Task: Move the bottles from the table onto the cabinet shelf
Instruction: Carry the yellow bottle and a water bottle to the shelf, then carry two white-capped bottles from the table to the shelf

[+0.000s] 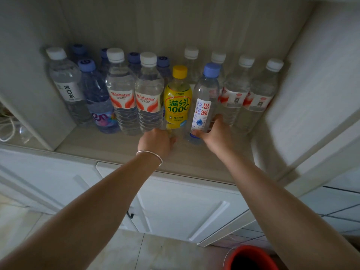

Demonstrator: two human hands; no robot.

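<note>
Several bottles stand in rows on the cabinet shelf (109, 147). My left hand (156, 142) grips the base of a yellow-capped bottle with a yellow label (177, 98), upright at the front row. My right hand (216, 134) is closed around the lower part of a clear bottle with a blue cap and white label (204, 106), just right of the yellow one. Two clear red-labelled water bottles (134, 96) stand left of the yellow bottle. A silver bangle sits on my left wrist.
White-capped bottles (247, 94) fill the shelf's right side against the open cabinet door (311, 84). Blue-capped bottles stand at the back left. White lower cabinet doors (185, 207) lie below the shelf. A red bucket (251, 258) sits on the tiled floor.
</note>
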